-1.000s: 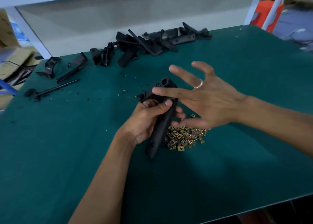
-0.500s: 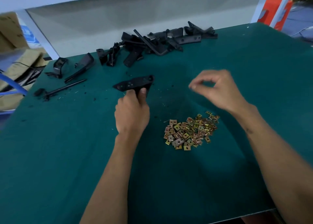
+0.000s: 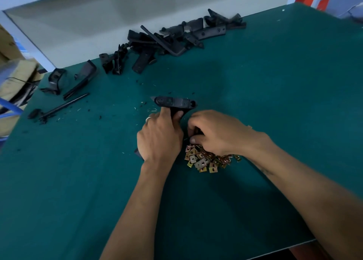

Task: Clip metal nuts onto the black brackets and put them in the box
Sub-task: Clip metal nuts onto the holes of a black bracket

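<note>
While the left hand (image 3: pixel 160 139) grips the bracket (image 3: pixel 173 103) by its stem, fingers curled round it and the flat drilled head sticking out beyond the fingertips, the right hand (image 3: pixel 215 133) sits curled just beside it, directly over the nuts (image 3: pixel 204 160); whether those fingers already pinch a nut I cannot tell. I judge the bracket to be stiff, light moulded plastic, safe to squeeze hard along the stem, leaving the head free for clipping. Each nut looks like thin springy metal, small and slippery, best pinched by its flat faces between thumb and forefinger. No box is in view
</note>
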The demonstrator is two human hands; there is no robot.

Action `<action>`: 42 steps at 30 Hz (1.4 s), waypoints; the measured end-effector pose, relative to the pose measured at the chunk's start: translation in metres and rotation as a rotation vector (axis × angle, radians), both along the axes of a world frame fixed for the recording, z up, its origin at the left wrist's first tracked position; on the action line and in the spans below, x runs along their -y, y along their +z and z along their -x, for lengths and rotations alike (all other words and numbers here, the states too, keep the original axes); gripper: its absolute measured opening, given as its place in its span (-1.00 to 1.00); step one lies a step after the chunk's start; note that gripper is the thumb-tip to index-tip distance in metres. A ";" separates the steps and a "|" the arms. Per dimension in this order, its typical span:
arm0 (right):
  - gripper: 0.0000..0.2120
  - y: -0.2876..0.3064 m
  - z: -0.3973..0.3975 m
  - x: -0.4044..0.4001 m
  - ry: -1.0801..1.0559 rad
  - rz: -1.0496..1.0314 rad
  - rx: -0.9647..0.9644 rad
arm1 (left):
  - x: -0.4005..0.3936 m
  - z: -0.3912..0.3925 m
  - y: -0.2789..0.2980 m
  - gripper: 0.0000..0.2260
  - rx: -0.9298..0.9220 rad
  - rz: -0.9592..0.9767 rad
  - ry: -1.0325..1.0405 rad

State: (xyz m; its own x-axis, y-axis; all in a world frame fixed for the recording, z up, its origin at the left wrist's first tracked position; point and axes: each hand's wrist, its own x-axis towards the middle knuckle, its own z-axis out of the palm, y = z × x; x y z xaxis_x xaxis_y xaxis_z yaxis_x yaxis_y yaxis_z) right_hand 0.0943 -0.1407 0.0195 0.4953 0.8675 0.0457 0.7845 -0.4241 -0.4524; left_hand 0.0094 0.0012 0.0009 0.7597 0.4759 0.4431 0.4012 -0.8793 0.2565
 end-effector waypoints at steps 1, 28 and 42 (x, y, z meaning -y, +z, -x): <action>-0.91 0.000 0.001 -0.001 0.007 -0.009 -0.006 | -0.001 0.000 -0.001 -0.69 -0.011 0.008 -0.009; -0.76 0.008 -0.026 0.011 -0.288 -0.730 -0.620 | 0.005 0.004 -0.001 -0.75 0.014 0.028 -0.088; -0.86 0.008 -0.023 0.005 -0.337 -0.954 -0.739 | 0.005 0.005 -0.001 -0.74 0.011 0.029 -0.096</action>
